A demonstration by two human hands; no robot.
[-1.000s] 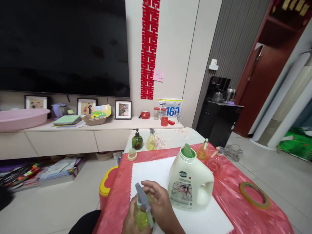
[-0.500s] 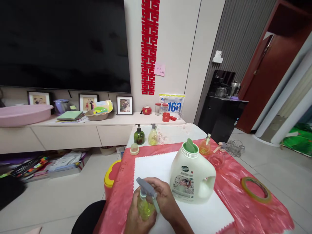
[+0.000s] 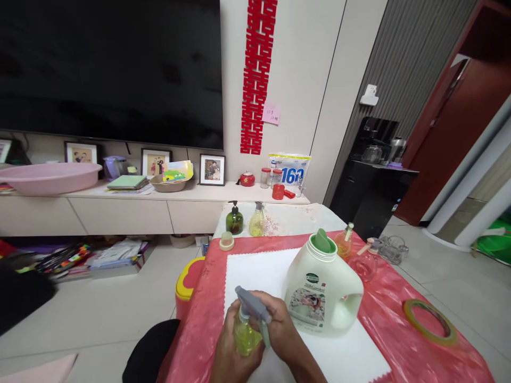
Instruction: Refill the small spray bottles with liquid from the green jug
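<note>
A small clear spray bottle (image 3: 245,336) with yellow-green liquid is held low at the near edge of the table. My left hand (image 3: 228,352) wraps its body from below. My right hand (image 3: 281,331) grips the grey trigger sprayer head (image 3: 253,306) on top of the bottle. Just right of my hands stands a large white detergent jug (image 3: 321,291) with a green cap and a side handle. It rests on a white cloth (image 3: 263,271) spread over the red table cover (image 3: 399,346).
At the table's far end stand a dark green pump bottle (image 3: 234,221), a yellow spray bottle (image 3: 257,222) and a small cap (image 3: 227,241). Two small glass bottles (image 3: 363,259) sit behind the jug. A tape roll (image 3: 430,321) lies right. A red-yellow stool (image 3: 188,282) stands left.
The view has shifted slightly left and down. My hands stay on the spray bottle, and the sprayer head has turned a little on its neck.
</note>
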